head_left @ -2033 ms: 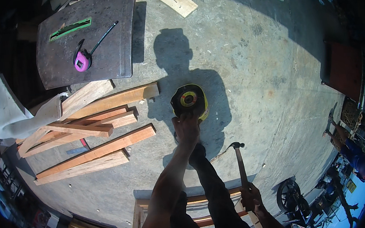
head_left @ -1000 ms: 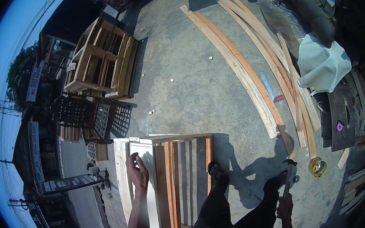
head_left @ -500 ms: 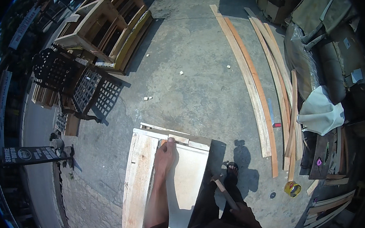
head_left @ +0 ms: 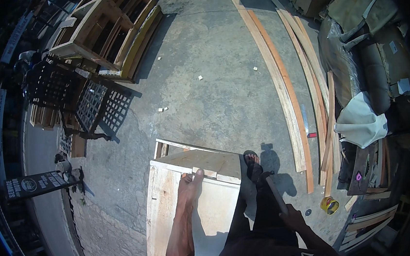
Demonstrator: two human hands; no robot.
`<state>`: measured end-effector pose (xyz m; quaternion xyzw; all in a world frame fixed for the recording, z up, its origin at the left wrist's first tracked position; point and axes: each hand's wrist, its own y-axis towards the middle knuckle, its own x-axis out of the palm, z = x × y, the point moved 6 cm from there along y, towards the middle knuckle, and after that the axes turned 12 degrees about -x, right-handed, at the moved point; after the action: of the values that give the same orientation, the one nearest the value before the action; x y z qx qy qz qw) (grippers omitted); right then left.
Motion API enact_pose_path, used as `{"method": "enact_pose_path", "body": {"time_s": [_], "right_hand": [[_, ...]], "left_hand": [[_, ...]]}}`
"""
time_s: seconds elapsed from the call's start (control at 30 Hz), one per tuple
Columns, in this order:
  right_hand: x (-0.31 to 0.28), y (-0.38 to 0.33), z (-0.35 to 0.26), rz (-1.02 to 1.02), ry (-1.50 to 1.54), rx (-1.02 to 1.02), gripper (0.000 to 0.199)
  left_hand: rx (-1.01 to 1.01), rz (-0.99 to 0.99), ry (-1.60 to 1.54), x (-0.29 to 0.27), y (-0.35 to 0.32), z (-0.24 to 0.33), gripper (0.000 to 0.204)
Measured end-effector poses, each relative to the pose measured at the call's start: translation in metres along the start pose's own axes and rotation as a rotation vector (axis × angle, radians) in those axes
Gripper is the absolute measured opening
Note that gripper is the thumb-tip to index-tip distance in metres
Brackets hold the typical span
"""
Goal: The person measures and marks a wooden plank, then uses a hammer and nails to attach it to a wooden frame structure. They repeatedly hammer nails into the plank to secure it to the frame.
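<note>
A pale wooden box-like frame (head_left: 166, 195) with a smooth light panel (head_left: 214, 210) stands in front of me, close to my legs. My left hand (head_left: 189, 187) is closed over its far top edge, thumb and fingers around the wood beside a short strip (head_left: 209, 173). Whether a small piece is also pinched there is hidden. At my right side, my right hand (head_left: 292, 218) is wrapped round the handle of a hammer (head_left: 276, 193). The hammer's dark head points away from me, beside my sandalled foot (head_left: 252, 164), apart from the frame.
Long planks (head_left: 273, 68) lie on the concrete to the right, near a yellow tin (head_left: 329, 206) and a dark sofa (head_left: 376, 74) with a white cloth (head_left: 362, 120). A dark lattice chair (head_left: 91, 106) and a large wooden frame (head_left: 104, 34) stand far left. Small wood offcuts (head_left: 163, 109) are scattered about.
The wooden frame has tilted, showing more of its far end, with my left hand still on its edge. The hammer has swung to the right, away from the frame. My foot has moved forward.
</note>
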<state>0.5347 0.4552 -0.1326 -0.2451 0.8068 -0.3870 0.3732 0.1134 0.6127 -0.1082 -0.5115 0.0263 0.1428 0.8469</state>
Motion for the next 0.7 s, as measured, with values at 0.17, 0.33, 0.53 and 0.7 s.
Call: {"method": "enact_pose_path", "body": {"time_s": [0.17,0.33,0.53,0.7], "right_hand": [[-0.004,0.047,-0.024,-0.471,-0.508,-0.475,0.042],[-0.007,0.082,-0.089,-0.372,-0.409,-0.845,0.044],[-0.011,0.082,-0.126,-0.261,-0.292,-0.933,0.054],[-0.035,0.086,-0.128,0.039,-0.257,-0.939,0.051]], "left_hand": [[-0.082,0.101,0.167,-0.004,-0.012,0.009,0.076],[-0.092,0.148,0.158,-0.005,-0.018,0.009,0.072],[-0.154,0.142,0.136,-0.003,-0.016,0.006,0.072],[-0.151,0.145,0.112,-0.002,-0.013,0.003,0.081]]}}
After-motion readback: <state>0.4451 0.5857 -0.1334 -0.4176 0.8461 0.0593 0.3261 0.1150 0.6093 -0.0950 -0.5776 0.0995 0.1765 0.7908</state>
